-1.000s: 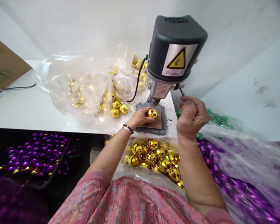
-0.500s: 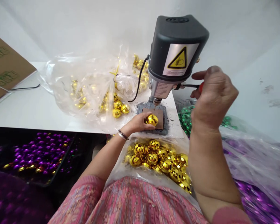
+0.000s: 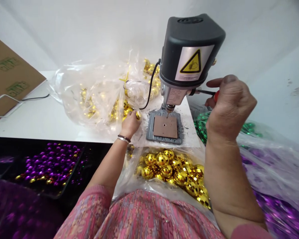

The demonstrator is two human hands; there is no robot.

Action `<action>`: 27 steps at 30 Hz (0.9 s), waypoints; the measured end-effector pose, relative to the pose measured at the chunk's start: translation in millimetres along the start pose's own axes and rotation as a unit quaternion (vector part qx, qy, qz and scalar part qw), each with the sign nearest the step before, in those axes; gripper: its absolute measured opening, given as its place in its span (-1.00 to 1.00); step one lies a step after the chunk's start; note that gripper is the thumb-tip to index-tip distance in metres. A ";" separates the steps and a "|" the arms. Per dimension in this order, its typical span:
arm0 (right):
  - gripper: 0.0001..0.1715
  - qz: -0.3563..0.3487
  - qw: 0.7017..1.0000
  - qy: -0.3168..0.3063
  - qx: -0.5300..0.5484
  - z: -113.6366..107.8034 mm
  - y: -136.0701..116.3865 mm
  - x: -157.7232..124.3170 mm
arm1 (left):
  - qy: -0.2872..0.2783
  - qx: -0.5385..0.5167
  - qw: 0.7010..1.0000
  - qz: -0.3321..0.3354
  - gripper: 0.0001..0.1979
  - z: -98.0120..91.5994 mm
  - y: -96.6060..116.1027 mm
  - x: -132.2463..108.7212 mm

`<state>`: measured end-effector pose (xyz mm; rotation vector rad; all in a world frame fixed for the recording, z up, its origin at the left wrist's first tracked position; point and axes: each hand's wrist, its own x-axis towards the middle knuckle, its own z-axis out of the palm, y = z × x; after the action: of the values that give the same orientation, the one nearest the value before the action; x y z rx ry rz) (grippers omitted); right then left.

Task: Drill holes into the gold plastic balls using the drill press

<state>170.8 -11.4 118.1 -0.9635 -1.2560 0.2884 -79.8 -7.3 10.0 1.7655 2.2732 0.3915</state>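
Observation:
My left hand (image 3: 131, 124) is at the mouth of a clear plastic bag (image 3: 102, 109) on the table. Its fingers are curled over the gold mirror-ball ornaments (image 3: 139, 115) there, and a ball they close on is mostly hidden. My right hand (image 3: 233, 104), raised at the right, grips the red-knobbed feed lever (image 3: 206, 92) of a small drill press (image 3: 194, 36). Beneath the drill bit (image 3: 167, 115), a brown board (image 3: 165, 126) with a small hole lies on the grey base (image 3: 150, 136). More gold balls (image 3: 166, 171) fill a clear bag at my lap.
A cardboard box (image 3: 12, 76) stands at the left end of the white table (image 3: 27, 127). Below it, a dark bin holds purple beads (image 3: 52, 162). Green ornaments (image 3: 201, 126) and purple ones (image 3: 279, 212) sit in plastic at the right. A black cord (image 3: 151, 84) hangs from the drill.
My left hand has left the drill base and moved left to the bagged balls. The ball it held is gone from it, and another ball shows atop the lap pile. My right hand stays on the lever.

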 end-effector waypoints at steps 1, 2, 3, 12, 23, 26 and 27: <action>-0.46 0.000 1.000 0.010 -0.002 0.1 0.1 -0.7 | -0.002 0.017 1.000 0.009 -0.49 2.7 3.1 0.4; -0.48 0.001 1.000 0.021 -0.003 0.3 0.1 -1.5 | 0.000 0.034 0.999 0.015 -0.47 5.5 5.9 0.5; -0.49 0.002 1.000 0.024 -0.002 0.4 0.0 -2.2 | 0.002 0.050 0.999 0.016 -0.45 8.0 8.1 0.6; -0.52 -0.004 1.000 0.015 -0.013 0.2 -4.2 -4.8 | 0.058 -0.220 0.973 0.033 -0.42 -14.9 3.6 -20.5; -0.56 -0.007 1.000 -0.010 -0.011 -3.8 -8.9 -0.9 | -0.266 -0.618 0.740 0.008 -0.27 13.5 31.6 -24.7; -0.56 -0.005 1.000 -0.006 -0.005 -3.5 -10.4 -0.6 | -0.256 -0.595 0.762 0.013 -0.14 18.0 34.6 -24.8; -0.56 -0.003 1.000 -0.007 -0.002 -3.4 -10.9 -0.6 | -0.251 -0.576 0.778 0.021 -0.12 17.7 35.8 -25.0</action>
<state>170.3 -19.8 125.9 -0.9626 -1.2723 0.2892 -35.2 -22.0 6.6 1.0333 1.1093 0.9217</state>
